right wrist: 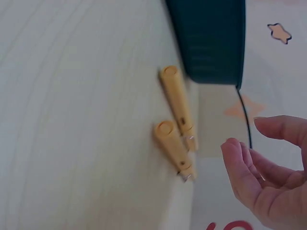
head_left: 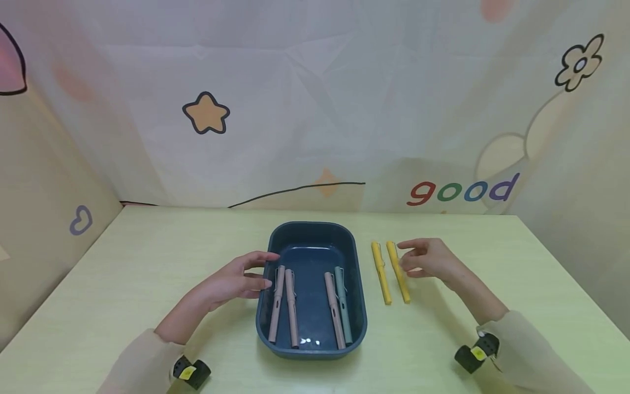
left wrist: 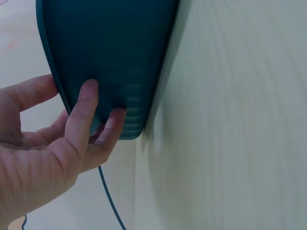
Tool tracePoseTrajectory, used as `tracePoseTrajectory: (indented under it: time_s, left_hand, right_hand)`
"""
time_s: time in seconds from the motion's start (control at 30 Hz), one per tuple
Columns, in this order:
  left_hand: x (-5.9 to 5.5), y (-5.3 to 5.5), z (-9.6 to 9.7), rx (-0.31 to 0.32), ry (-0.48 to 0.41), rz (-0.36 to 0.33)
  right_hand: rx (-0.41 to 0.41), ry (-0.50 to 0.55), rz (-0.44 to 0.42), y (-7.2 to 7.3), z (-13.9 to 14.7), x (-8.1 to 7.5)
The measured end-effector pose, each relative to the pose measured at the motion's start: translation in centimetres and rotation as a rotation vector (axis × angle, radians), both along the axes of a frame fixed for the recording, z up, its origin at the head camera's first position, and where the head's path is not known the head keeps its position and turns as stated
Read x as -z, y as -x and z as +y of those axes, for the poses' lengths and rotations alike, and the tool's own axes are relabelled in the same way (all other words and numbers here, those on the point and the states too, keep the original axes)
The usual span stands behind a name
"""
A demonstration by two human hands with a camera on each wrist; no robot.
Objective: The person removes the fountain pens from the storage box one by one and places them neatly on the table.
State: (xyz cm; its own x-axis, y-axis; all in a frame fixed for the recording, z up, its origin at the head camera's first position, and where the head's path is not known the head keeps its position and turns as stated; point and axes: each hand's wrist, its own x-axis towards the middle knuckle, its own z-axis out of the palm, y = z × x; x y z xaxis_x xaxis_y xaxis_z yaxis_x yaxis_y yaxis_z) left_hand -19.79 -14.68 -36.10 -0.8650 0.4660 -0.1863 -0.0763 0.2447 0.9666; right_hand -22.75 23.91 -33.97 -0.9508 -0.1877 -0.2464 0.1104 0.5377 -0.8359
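Our left hand (head_left: 231, 279) grips the near-middle of the blue tray's (head_left: 311, 306) left wall, thumb and a finger over the rim, other fingertips against the outside. Our right hand (head_left: 430, 258) hovers beside two yellow pens (head_left: 381, 272), thumb and fingers parted, holding nothing. Those pens lie right of the tray, toward the tabletop's (head_left: 211, 235) back edge. Inside the tray we see two pinkish pens (head_left: 277, 306) along the left wall, another pinkish pen (head_left: 334, 311) and a teal pen (head_left: 343, 307) along the right. Behind the back edge hangs a pale backdrop (head_left: 295, 109) printed with "good" (head_left: 462, 191).
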Motion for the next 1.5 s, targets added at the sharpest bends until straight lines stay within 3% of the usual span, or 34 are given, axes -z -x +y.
tracePoseTrajectory:
  time_s: [0.33, 0.6, 0.9, 1.07, 1.5]
  left_hand:
    - [-0.3, 0.3, 0.0, 0.004, -0.009, 0.010]
    - [-0.2, 0.1, -0.1, -0.005, -0.013, 0.001]
    - [0.0, -0.1, 0.2, -0.024, -0.007, -0.009]
    - [-0.4, -0.1, 0.1, -0.024, 0.010, -0.015]
    - [-0.1, 0.0, 0.2, -0.021, 0.008, -0.030]
  right_hand:
    - [-0.127, 0.039, 0.118, -1.1, -2.8, -2.2]
    - [-0.175, 0.072, 0.123, -2.0, -6.3, -2.9]
    - [-0.277, 0.092, 0.124, -2.5, -10.6, -2.1]
    - [-0.304, 0.047, 0.102, -2.6, -13.4, -1.2]
    - [-0.326, -0.039, 0.005, -2.9, -16.0, 0.9]
